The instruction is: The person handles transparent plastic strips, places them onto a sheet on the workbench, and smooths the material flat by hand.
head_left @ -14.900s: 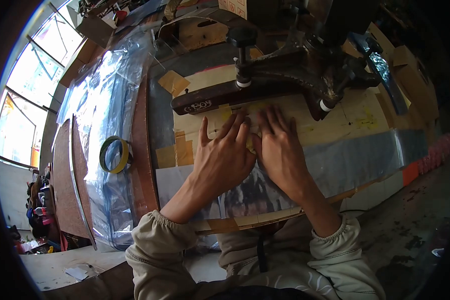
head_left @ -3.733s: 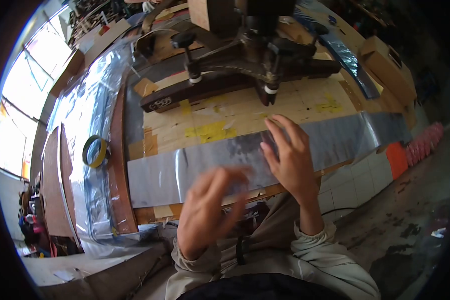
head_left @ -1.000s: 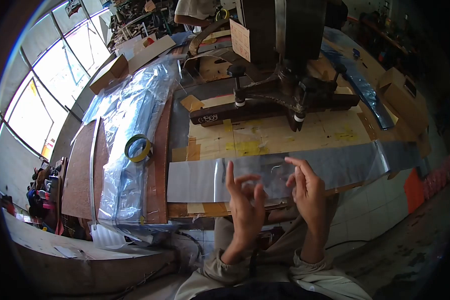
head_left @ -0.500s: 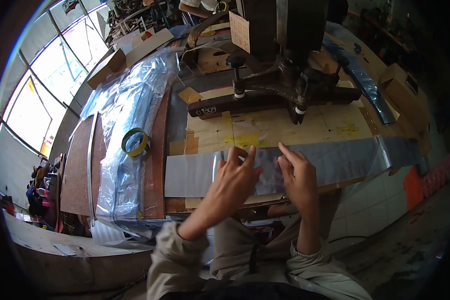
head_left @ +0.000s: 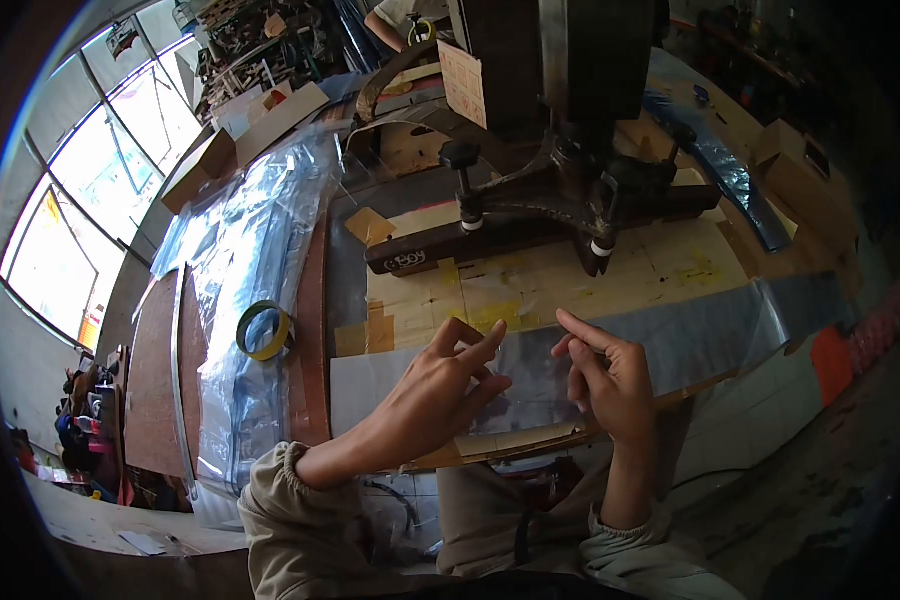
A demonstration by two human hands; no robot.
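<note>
At the centre of the frame, we see a pale yellowish board patched with bright yellow, and below it a grey sheet with whitish shine. The dark brown bar carries white lettering at its left end; the knob above is black and the foot white. Left of centre, we find a ring with a yellow-green rim, bluish plastic streaked white and a reddish-brown panel. Our sleeves, lower in the frame, look pale khaki. Top centre, we see reddish print on a tan card; far right, an orange piece beside pink material.
</note>
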